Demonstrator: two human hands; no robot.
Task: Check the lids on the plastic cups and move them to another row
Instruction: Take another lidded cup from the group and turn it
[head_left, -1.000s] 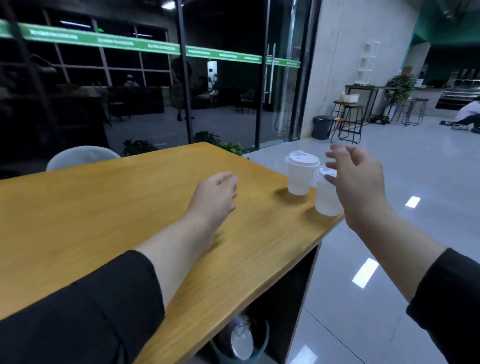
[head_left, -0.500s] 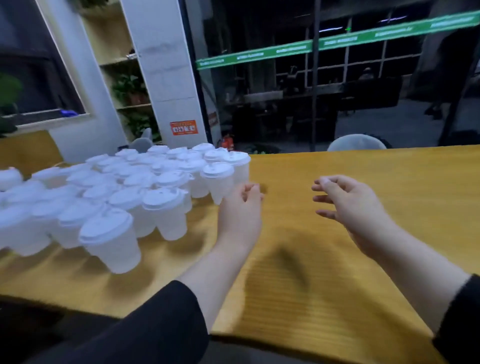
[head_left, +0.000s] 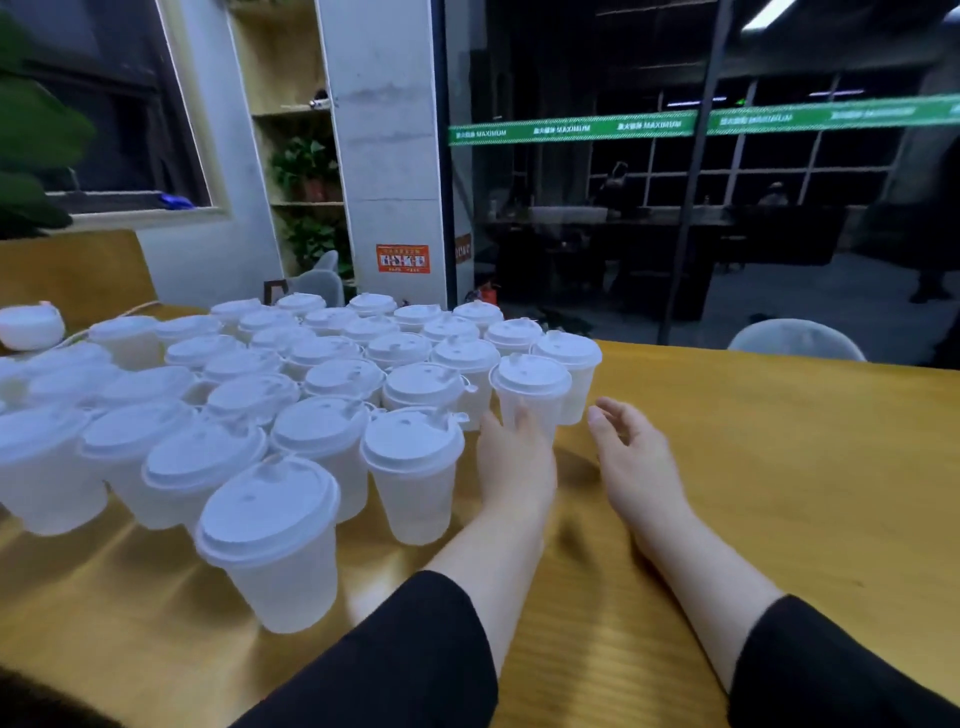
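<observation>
Several white plastic cups with white lids (head_left: 322, 374) stand packed together on the left half of the yellow wooden table (head_left: 779, 467). At the cluster's right edge stands one lidded cup (head_left: 531, 382), with another lidded cup (head_left: 569, 356) just behind it. My left hand (head_left: 514, 462) reaches forward and its fingertips touch the lower front of the nearer cup. Just right of that cup lies my right hand (head_left: 631, 457), low over the table with loosely curved fingers and holding nothing.
A grey chair back (head_left: 795, 340) rises behind the table's far edge at right, and another chair (head_left: 317, 283) stands behind the cups. A white pillar (head_left: 384, 156) and a dark glass wall lie beyond. Bare tabletop stretches to the right of my hands.
The view swung left from two cups at the table's end to the big cluster. Both hands moved forward, and my left fingertips now touch the rightmost cup.
</observation>
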